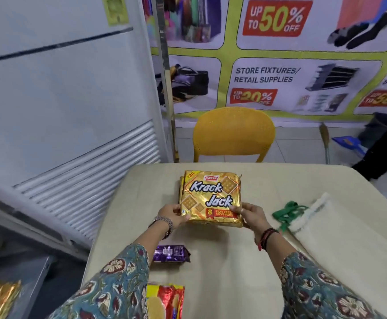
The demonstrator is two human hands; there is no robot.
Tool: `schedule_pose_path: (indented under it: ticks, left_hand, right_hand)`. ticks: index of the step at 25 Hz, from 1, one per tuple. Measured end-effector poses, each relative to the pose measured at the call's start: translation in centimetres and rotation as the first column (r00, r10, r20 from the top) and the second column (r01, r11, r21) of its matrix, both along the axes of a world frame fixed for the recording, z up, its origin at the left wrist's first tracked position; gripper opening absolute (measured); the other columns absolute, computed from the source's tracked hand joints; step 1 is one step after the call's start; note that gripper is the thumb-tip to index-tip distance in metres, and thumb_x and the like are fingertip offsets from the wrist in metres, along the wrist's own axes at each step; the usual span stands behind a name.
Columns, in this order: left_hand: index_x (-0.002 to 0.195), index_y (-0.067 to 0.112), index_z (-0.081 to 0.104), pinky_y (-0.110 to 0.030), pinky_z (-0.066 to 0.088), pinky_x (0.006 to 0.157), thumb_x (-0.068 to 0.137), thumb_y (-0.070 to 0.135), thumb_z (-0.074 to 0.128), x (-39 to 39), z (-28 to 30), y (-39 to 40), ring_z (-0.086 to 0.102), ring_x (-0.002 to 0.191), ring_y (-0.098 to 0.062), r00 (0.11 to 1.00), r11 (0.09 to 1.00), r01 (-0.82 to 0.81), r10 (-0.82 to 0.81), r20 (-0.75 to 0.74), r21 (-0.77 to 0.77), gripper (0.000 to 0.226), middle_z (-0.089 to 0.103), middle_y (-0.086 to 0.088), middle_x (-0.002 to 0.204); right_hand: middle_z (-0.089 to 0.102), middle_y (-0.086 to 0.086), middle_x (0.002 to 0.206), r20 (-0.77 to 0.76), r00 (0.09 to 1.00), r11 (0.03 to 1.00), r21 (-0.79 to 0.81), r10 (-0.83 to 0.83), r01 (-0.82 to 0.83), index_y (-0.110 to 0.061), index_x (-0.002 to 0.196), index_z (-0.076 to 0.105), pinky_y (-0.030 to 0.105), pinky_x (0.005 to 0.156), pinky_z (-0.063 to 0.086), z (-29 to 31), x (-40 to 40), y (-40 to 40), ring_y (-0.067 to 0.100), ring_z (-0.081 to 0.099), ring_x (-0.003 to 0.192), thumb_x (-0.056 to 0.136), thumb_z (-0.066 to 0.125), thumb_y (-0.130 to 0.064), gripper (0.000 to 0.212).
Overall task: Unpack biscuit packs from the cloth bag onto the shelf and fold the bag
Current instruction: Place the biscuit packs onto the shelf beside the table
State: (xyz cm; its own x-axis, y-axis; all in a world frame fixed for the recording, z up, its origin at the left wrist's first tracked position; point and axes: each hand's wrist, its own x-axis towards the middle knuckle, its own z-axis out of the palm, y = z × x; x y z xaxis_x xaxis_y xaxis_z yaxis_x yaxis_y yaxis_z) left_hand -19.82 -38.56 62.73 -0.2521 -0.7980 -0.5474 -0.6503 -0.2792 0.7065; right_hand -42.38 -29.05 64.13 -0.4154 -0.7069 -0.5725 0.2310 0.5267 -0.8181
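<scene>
1. A gold Krack Jack pack (211, 199) is held at its near corners, approx. mid-table, on top of what looks like a second gold pack (180, 192) beneath; only an edge shows, so this is not certain.
2. Left hand (171, 215): fingers curled round the pack's near-left corner, thumb on top.
3. Right hand (251, 215): near-right corner is gripped, thumb on the printed face.
4. The cloth bag (340, 236), w/ green handles (285, 214), is laid flat at the right of the beige table (303, 180).
5. A purple pack (171, 253) and a red-yellow pack (165, 300) are seen nearer, by the left sleeve.
6. A yellow chair (234, 134) is set beyond the table.
</scene>
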Motion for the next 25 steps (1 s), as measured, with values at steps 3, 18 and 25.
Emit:
schedule_pose_path:
  ticks: [3,18,25]
  left_hand:
    - [0.112,0.007,0.064,-0.038,0.048,0.098,0.075,0.024,0.074,-1.0,-2.0,-2.3,0.062,0.105,-0.023,0.999,0.999,-0.043,0.043,0.003,-0.006,0.041,0.068,-0.008,0.114]
    - [0.131,0.008,0.048,-0.039,0.039,0.104,0.031,0.079,0.073,-0.3,-7.2,-6.9,0.053,0.116,-0.025,0.961,0.92,-0.216,0.26,-0.098,0.328,0.126,0.054,-0.008,0.131]
    - [0.125,0.013,0.056,-0.035,0.037,0.102,0.065,0.067,0.063,-2.3,-6.6,-5.5,0.05,0.119,-0.025,0.967,0.933,-0.207,0.241,-0.084,0.294,0.081,0.056,-0.006,0.13]
  right_hand:
    - [0.069,0.014,0.102,-0.025,0.999,0.999,0.011,0.031,-0.031,-0.003,0.109,0.063,0.026,0.065,0.055,-1.9,-1.0,-3.2,0.019,0.066,0.078,0.079,0.074,-0.014,0.033]
    - [0.058,0.008,0.127,0.042,0.994,0.981,0.164,0.099,-0.104,-0.011,0.136,0.042,0.035,0.082,0.049,-7.6,-1.8,-7.5,0.023,0.06,0.105,0.073,0.072,-0.051,0.08]
    - [0.067,0.004,0.093,0.11,0.988,0.973,0.19,0.112,-0.131,-0.007,0.11,0.059,0.039,0.081,0.053,-7.9,-1.7,-7.4,0.02,0.062,0.083,0.073,0.076,-0.038,0.051]
